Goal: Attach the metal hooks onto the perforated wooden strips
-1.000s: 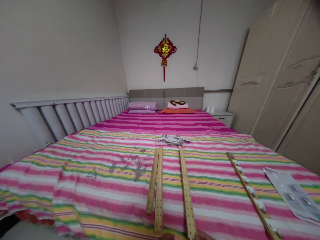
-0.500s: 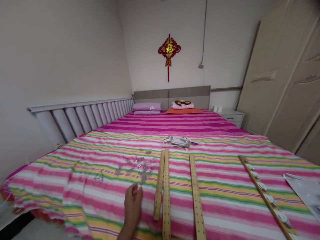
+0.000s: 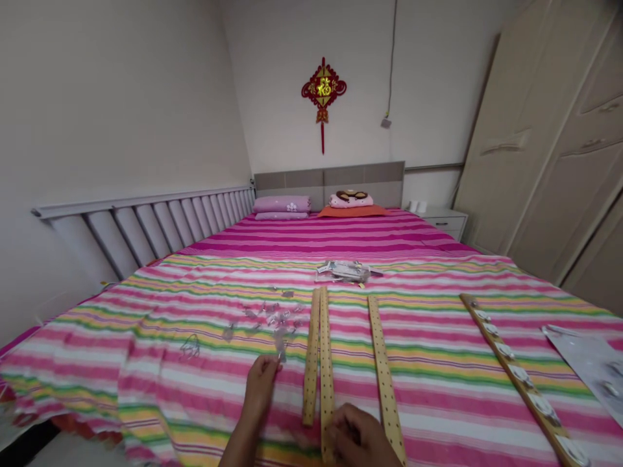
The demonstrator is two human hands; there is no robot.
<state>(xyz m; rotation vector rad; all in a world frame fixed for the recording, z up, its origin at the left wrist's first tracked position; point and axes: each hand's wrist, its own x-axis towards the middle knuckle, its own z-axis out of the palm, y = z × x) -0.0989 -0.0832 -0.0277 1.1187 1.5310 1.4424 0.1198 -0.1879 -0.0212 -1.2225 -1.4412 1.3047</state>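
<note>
My left hand is closed in a pinch at the near end of a small clear plastic bag, beside the left wooden strip. My right hand has come in low at the front, fingers curled together; anything inside them is hidden. It covers part of a perforated wooden strip. A shorter perforated strip lies alongside that one, and another strip lies to the right. Beyond my left hand, several small metal pieces and little bags are scattered on the striped sheet.
At the right lies a wooden strip with white round pieces along it, beside a clear plastic bag. Farther back is a pile of packaged parts. A tangled thin loop rests at left. A slatted rail borders the bed.
My right hand has entered from the bottom edge over the wooden strips. My left hand has shifted slightly right, its fingers pinched at the small bag. The view has turned slightly.
</note>
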